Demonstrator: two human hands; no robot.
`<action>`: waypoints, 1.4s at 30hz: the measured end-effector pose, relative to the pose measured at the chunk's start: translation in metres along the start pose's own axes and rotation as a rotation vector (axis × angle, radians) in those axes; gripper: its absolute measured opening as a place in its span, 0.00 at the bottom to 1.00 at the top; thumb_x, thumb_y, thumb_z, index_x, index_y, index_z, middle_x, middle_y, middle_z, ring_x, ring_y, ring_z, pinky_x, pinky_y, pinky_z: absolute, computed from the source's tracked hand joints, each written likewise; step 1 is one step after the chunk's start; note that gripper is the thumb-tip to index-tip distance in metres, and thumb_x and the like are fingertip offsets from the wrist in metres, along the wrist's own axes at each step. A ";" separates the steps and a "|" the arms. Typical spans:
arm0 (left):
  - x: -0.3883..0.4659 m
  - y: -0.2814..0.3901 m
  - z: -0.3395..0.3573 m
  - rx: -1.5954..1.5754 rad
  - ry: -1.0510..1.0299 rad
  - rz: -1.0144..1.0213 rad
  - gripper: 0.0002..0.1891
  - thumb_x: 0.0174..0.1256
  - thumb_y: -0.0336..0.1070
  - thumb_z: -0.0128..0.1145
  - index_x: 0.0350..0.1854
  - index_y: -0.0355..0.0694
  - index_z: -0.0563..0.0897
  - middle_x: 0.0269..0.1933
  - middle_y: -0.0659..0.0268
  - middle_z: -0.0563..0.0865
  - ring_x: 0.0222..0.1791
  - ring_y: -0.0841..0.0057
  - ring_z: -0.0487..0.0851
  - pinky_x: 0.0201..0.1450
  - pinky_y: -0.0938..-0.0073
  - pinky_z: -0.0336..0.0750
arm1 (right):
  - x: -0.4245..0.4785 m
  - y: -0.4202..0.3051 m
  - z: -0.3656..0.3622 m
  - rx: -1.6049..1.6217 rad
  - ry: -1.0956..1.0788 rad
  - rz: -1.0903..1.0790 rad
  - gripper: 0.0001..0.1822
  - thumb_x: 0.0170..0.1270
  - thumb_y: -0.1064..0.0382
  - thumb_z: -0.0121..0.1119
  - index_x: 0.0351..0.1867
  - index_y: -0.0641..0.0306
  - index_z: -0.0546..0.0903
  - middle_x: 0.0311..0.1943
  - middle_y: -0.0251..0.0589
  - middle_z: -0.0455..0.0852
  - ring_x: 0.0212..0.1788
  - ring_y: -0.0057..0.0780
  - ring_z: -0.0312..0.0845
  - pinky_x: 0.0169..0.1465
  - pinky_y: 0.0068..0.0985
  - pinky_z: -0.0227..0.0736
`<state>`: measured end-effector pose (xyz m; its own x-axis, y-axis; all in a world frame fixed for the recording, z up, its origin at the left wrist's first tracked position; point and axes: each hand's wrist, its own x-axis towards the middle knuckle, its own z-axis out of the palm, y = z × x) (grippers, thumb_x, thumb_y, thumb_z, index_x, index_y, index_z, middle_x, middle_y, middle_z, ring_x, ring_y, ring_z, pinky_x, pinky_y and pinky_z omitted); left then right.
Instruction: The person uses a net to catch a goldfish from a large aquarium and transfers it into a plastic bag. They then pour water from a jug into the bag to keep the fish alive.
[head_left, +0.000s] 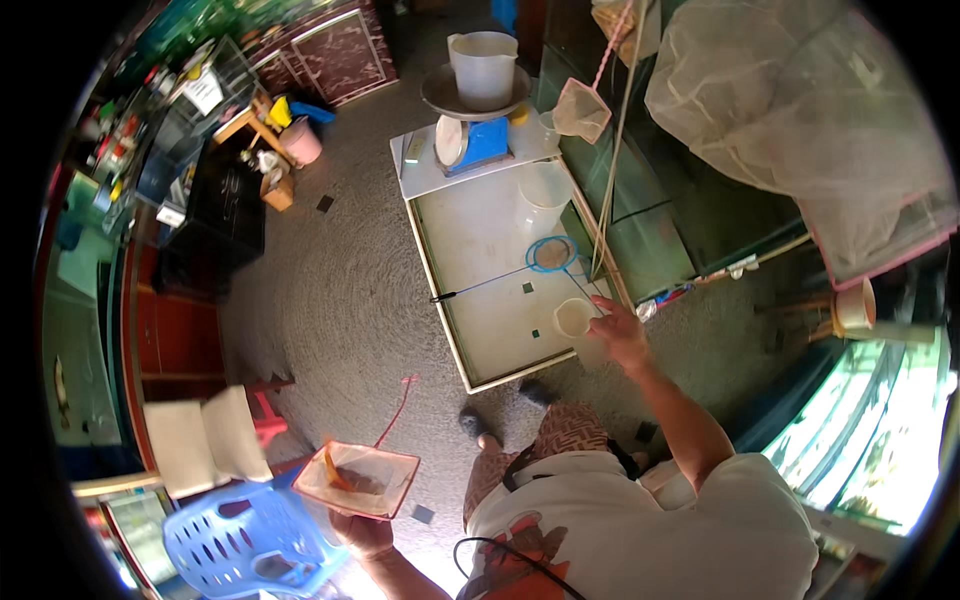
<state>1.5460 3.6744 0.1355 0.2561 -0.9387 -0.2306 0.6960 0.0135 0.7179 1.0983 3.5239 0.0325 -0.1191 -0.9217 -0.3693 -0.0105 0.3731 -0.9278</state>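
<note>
My left hand (361, 531) is under a red-framed fish net (397, 484) at the lower left, its fingers mostly hidden by the frame. Something orange and dark lies in the mesh, and a thin red handle points away from me. My right hand (616, 330) reaches over the near right corner of a shallow framed tray (480, 262), with its fingers at the rim of a small cream-coloured cup (573, 318); the grip is unclear. Beyond that hand, blue round nets (552, 255) lie beside a clear plastic pitcher (543, 196).
A white pitcher (484, 71) stands in a metal pan on a blue scale (484, 142) at the far end. Glass tanks (637, 247) and a large mesh net (787, 97) are at the right. A blue plastic chair (240, 536) stands at the lower left.
</note>
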 end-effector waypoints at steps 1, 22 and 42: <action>0.016 0.007 0.006 0.018 -0.071 -0.056 0.27 0.64 0.42 0.58 0.64 0.38 0.71 0.62 0.61 0.77 0.63 0.66 0.73 0.68 0.56 0.65 | -0.010 -0.013 0.006 -0.009 0.041 0.007 0.27 0.64 0.64 0.61 0.64 0.68 0.70 0.29 0.33 0.85 0.33 0.14 0.77 0.35 0.16 0.67; 0.095 0.067 0.068 0.001 -0.389 -0.138 0.29 0.65 0.46 0.54 0.66 0.39 0.67 0.60 0.59 0.75 0.58 0.65 0.75 0.58 0.56 0.74 | -0.033 0.002 0.013 -0.154 0.112 -0.171 0.29 0.59 0.59 0.65 0.62 0.61 0.72 0.30 0.38 0.87 0.35 0.24 0.83 0.40 0.24 0.74; 0.230 0.103 0.022 0.122 -0.143 -0.207 0.27 0.64 0.42 0.57 0.65 0.41 0.70 0.59 0.62 0.77 0.56 0.65 0.78 0.55 0.59 0.79 | 0.224 -0.040 0.057 -0.793 0.311 -0.117 0.40 0.51 0.56 0.64 0.70 0.52 0.64 0.31 0.44 0.87 0.37 0.43 0.84 0.43 0.40 0.79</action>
<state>1.6620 3.4527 0.1710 0.0136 -0.9565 -0.2915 0.6354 -0.2168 0.7411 1.1291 3.2967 -0.0157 -0.3392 -0.9310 -0.1347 -0.7164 0.3484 -0.6045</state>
